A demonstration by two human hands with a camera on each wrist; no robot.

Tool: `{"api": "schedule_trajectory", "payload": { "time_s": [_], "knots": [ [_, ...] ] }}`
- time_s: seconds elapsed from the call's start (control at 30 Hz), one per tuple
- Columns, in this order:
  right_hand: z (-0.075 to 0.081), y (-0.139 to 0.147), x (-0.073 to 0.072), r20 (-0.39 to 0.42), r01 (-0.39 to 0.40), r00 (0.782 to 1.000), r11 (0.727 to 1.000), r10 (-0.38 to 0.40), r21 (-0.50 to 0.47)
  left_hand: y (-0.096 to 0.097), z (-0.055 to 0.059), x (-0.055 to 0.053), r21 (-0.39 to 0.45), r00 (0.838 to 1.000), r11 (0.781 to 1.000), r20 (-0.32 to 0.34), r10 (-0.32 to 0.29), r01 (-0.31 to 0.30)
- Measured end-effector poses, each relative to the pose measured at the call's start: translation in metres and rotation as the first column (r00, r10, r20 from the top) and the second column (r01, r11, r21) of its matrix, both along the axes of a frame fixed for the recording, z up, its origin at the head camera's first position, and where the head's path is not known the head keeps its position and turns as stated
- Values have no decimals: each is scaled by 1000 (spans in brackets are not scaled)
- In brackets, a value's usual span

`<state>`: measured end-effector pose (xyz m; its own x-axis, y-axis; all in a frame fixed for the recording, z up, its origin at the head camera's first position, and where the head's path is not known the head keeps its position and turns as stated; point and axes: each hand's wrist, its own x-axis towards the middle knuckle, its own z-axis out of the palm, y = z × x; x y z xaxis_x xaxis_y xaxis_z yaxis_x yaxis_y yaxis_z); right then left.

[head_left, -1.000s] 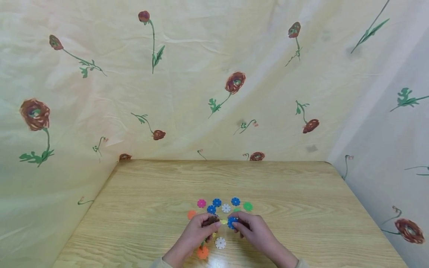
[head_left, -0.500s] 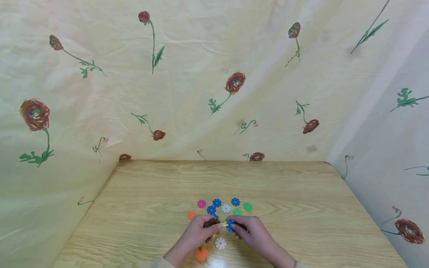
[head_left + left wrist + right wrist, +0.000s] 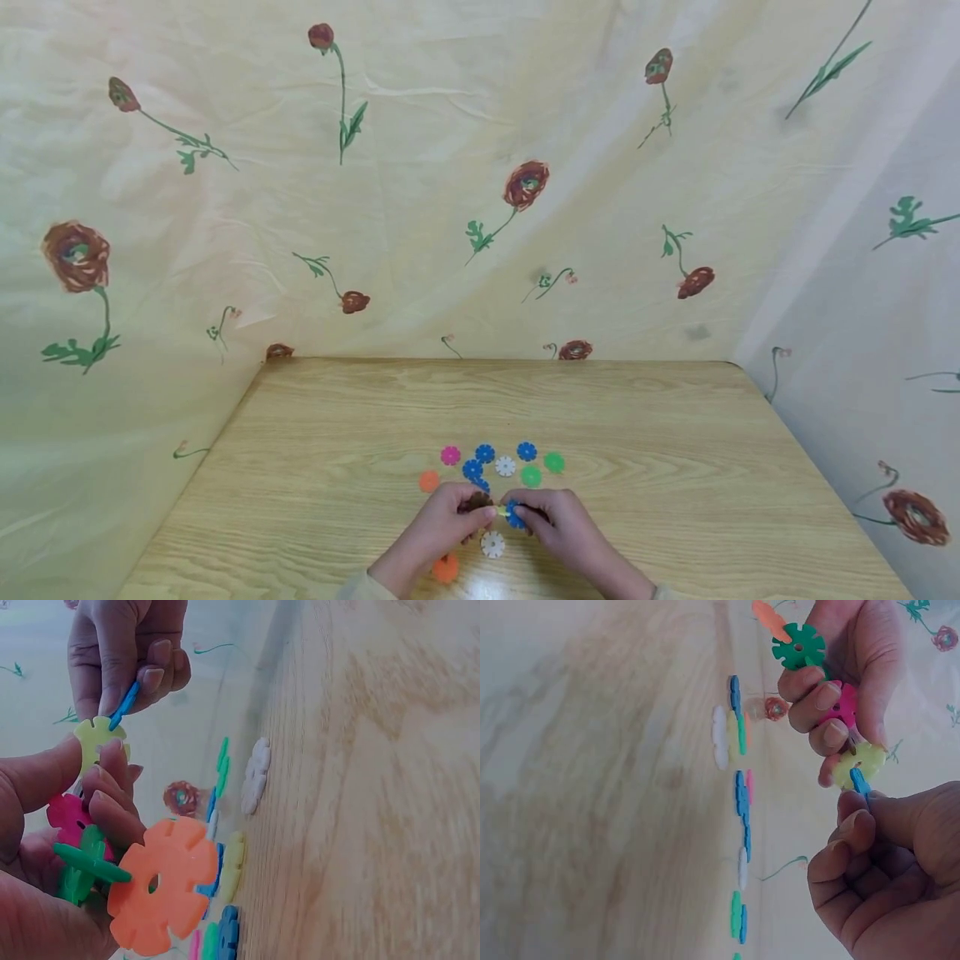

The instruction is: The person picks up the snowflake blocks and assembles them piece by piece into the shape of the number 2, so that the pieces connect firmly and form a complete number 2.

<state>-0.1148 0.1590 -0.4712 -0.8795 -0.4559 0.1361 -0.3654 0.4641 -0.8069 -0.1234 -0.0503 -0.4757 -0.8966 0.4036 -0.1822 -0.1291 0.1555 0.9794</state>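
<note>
My left hand (image 3: 442,518) grips a chain of notched plastic snowflake discs. In the left wrist view, the chain has an orange disc (image 3: 176,859), green discs (image 3: 94,851), a pink disc (image 3: 69,816) and a yellow disc (image 3: 91,737) pinched near the fingertips. A brown disc (image 3: 478,501) shows at that hand in the head view. Facing it, my right hand (image 3: 561,518) pinches a blue disc (image 3: 515,515) between thumb and fingers. In the right wrist view, this blue disc's edge meets the yellow disc at an angle; how deep the notches engage cannot be told.
Loose discs lie on the wooden table (image 3: 637,433) beyond the hands: pink (image 3: 450,455), orange (image 3: 429,481), white (image 3: 506,466), green (image 3: 554,462) and several blue ones (image 3: 527,451). Another white disc (image 3: 492,545) lies between the wrists. A flowered cloth (image 3: 420,208) hangs behind the table.
Both hands have come slightly nearer each other and lower in the head view, with the blue disc shifting left and down toward the yellow one. The chain's orange end has moved slightly left.
</note>
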Motion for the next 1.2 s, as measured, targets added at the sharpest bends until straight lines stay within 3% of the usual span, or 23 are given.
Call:
{"api": "schedule_trajectory", "payload": {
  "time_s": [0.37,0.67,0.97,1.2],
  "knots": [
    [0,-5,2,-72,57,996,998,-56,6,1,-4,1,53,1000,998,11,20,-20],
    [2,-1,2,-5,78,997,997,-78,-14,0,-3,-1,50,1000,998,4,-27,27],
    [1,-3,1,-38,68,997,997,-70,-38,4,-1,0,29,998,999,-40,-40,41],
    [3,-4,0,-13,103,995,994,-104,-31,3,-1,0,48,999,998,-12,-39,39]
  ]
}}
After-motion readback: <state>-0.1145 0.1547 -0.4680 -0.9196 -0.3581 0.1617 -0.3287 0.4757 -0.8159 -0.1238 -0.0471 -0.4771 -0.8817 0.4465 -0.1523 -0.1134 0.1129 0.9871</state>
